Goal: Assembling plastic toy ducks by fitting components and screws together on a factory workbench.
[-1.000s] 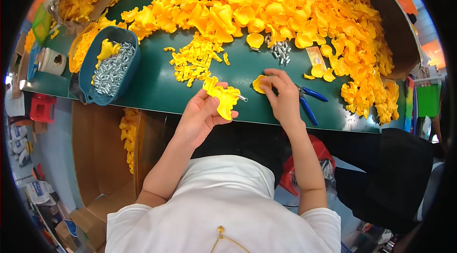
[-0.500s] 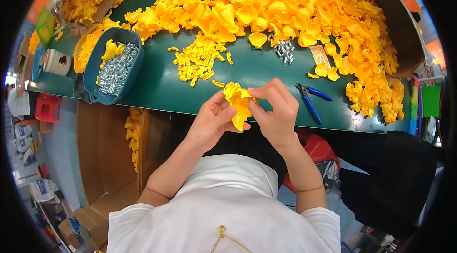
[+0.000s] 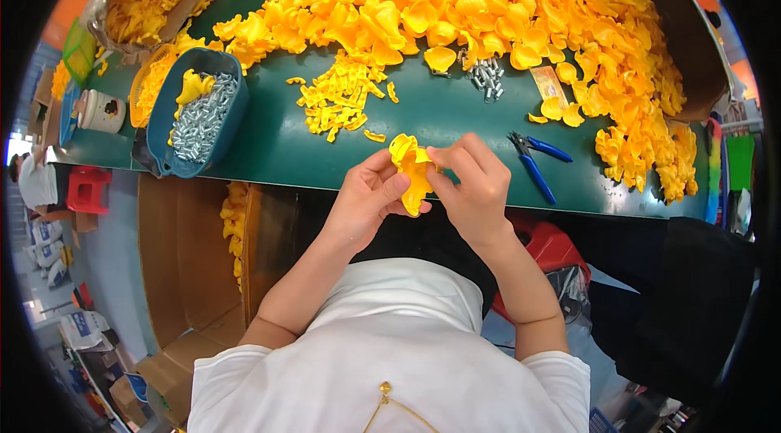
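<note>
Between my two hands, just off the table's near edge, is a hollow yellow moulded plastic part (image 3: 416, 181). My left hand (image 3: 370, 195) is closed on its left side, the thumb lying against it. The fingers of my right hand (image 3: 472, 185) pinch its upper right edge; whether a smaller piece sits in that pinch is hidden. Beyond my hands lies a heap of small yellow pieces (image 3: 338, 95), with one loose yellow piece (image 3: 375, 137) close to the held part. Right of my right hand rest blue-handled cutting pliers (image 3: 533, 164).
A large pile of yellow shells (image 3: 455, 2) covers the far side of the green table (image 3: 277, 140). At left stands a blue basket (image 3: 229, 120) of small metal cylinders (image 3: 199, 128). More metal cylinders (image 3: 486, 79) lie by the pile. A cardboard box (image 3: 183, 270) is below left.
My hands still hold the yellow part in nearly the same pose. The whole view has shifted slightly; nothing else has visibly been picked up or put down.
</note>
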`<move>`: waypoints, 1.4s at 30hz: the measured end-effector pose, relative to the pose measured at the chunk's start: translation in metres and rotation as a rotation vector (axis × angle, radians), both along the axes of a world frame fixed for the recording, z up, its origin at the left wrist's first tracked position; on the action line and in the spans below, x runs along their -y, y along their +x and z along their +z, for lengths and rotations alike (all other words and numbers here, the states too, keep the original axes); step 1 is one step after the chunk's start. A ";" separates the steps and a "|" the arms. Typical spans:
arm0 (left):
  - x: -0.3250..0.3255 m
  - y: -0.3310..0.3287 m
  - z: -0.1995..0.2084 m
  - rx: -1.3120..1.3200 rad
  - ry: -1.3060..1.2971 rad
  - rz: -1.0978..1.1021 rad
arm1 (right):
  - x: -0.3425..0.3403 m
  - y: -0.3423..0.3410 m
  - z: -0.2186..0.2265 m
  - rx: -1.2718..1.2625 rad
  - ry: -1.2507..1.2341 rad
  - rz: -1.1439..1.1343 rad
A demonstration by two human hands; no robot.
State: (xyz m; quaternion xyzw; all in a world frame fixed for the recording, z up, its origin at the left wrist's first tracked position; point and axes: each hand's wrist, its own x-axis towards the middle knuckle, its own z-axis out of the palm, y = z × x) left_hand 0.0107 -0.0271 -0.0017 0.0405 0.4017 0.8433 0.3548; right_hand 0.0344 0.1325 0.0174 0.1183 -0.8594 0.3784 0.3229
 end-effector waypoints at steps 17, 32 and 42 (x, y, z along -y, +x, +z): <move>0.002 0.004 -0.004 0.491 0.349 -0.620 | -0.043 0.029 0.029 0.536 -0.202 0.499; -0.019 0.008 -0.010 0.356 0.343 -0.302 | -0.138 -0.024 0.024 0.213 0.140 -0.351; -0.017 0.001 -0.012 0.347 0.365 -0.326 | -0.119 -0.013 0.193 -0.473 0.384 -0.589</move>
